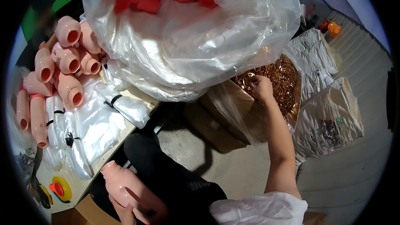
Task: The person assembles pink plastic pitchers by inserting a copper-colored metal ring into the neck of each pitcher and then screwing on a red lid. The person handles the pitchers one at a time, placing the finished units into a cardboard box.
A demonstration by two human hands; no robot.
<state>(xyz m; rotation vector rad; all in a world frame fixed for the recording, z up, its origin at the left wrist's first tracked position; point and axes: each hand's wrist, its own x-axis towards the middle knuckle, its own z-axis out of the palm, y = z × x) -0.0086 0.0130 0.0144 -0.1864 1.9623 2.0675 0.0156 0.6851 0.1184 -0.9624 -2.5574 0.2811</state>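
The left hand point(127, 214) grasps a pink bottle-shaped piece point(133, 189) near the lower edge of the view, its narrow neck tilted up toward the left, beside the person's dark-clothed leg point(166, 166); the right hand point(262, 86) reaches into a cardboard carton point(254, 118) heaped with shiny coppery pieces point(283, 73), its fingers curled, though I cannot tell whether they grip anything. A big clear plastic bag point(175, 66), with red pieces point(148, 2) inside, bulges across the upper middle; it hides part of the table point(77, 183) and overlaps the carton's far edge; more pink bottles point(68, 64) lie piled at the left, their round mouths mostly facing the person; next to them are bundles of clear plastic point(129, 110), some bound with black ties; a yellow round thing point(64, 187) with an orange-red piece on it sits at the table's near end. Crumpled white sacks point(325, 121) lie just right of the carton; the nearer one bears dark print and a green mark, its wording too small and creased to make out.
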